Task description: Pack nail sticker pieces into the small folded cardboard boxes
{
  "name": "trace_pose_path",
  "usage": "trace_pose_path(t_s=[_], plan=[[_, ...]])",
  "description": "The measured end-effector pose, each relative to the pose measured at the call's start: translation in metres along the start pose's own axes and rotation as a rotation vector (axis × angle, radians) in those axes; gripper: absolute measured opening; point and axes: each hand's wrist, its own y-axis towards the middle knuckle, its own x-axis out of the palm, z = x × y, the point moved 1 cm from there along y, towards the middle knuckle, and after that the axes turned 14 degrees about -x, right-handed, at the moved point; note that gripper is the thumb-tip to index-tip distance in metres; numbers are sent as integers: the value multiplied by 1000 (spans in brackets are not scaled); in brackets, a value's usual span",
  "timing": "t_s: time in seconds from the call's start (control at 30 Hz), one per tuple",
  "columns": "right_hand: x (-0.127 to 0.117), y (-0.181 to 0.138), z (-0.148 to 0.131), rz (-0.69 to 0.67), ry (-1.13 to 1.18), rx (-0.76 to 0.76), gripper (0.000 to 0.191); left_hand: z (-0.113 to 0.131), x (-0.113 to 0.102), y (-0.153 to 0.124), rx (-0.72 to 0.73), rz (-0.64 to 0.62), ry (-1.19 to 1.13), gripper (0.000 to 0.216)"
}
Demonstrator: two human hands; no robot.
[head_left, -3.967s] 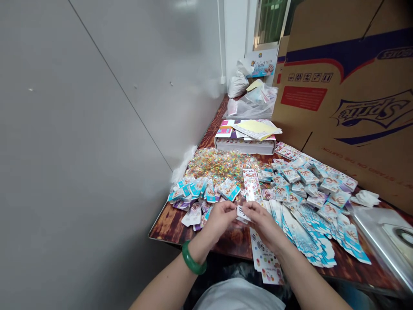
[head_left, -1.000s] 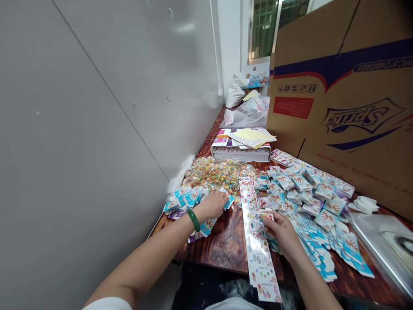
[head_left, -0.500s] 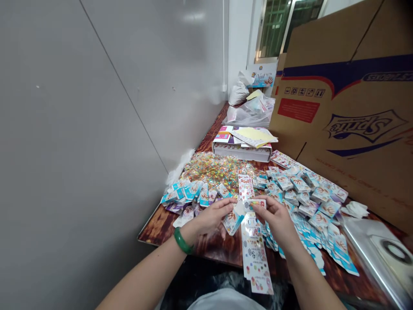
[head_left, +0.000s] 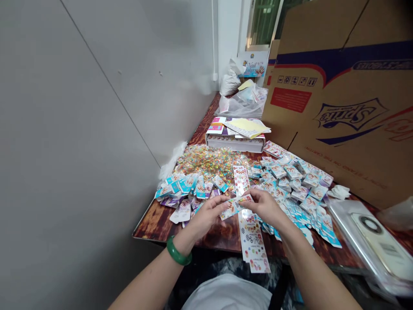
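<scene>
My left hand [head_left: 206,213], with a green bangle at the wrist, grips a small white and blue printed box [head_left: 229,208] over the table's front part. Between the thumb and fingers of my right hand [head_left: 264,206] is a small sticker sheet [head_left: 247,198], its left end against or inside the box's right end; I cannot tell which. Below both hands, long sticker strips [head_left: 253,239] lie across the table edge and hang over it. Flat unfolded boxes [head_left: 298,221] fan out to the right, and a pile of small boxes [head_left: 292,172] lies behind them.
Loose small boxes [head_left: 193,185] lie on the left, in front of a heap of tiny clear colourful packets [head_left: 209,159]. Behind is a white box [head_left: 235,143] with papers on top. A large carton [head_left: 338,99] stands right, a phone [head_left: 380,241] near the corner. A grey wall [head_left: 97,129] borders the left.
The box and sticker sheet, apart at their ends before, now meet in line. My right hand has come left toward my left hand. The whole view has shifted slightly.
</scene>
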Motion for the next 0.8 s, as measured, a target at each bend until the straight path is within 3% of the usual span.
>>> trace_pose_path(t_s=[0.2,0.33,0.43,0.53,0.8], plan=[[4,1,-7,-113,193,123,27,2,4,-7,0,10,118,32],[6,-2,-7,-191,188,107,28,2,2,-8,87,84,226,23],[16,-4,0,-98,261,114,20,2,5,-5,192,175,329,19],[28,-4,5,-6,369,176,24,3,10,-1,282,221,376,18],[25,-7,-10,49,312,119,21,1,15,3,340,512,224,26]])
